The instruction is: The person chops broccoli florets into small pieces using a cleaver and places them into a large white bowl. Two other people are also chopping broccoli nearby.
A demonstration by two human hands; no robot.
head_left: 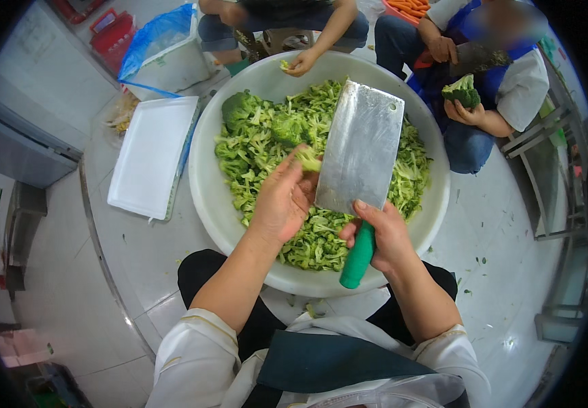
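Observation:
My right hand (381, 238) is closed round the green handle of a broad cleaver (362, 146), its blade pointing away from me over a large white basin (202, 183). Left of the blade, my left hand (287, 194) pinches a pale green piece of broccoli (307, 160) close to the cleaver's edge. Beneath both hands the basin is filled with cut broccoli (314, 241). Larger broccoli heads (241, 112) lie on top at the far left of the pile. The blade hides part of the heap.
Across the basin, a co-worker's hand (302, 62) holds a small broccoli bit. At the far right another person's hand (467, 112) holds a broccoli head (462, 91) beside a knife. A white lid (152, 156) and a blue-lined bin (171, 61) stand left; carrots (411, 7) lie at the back.

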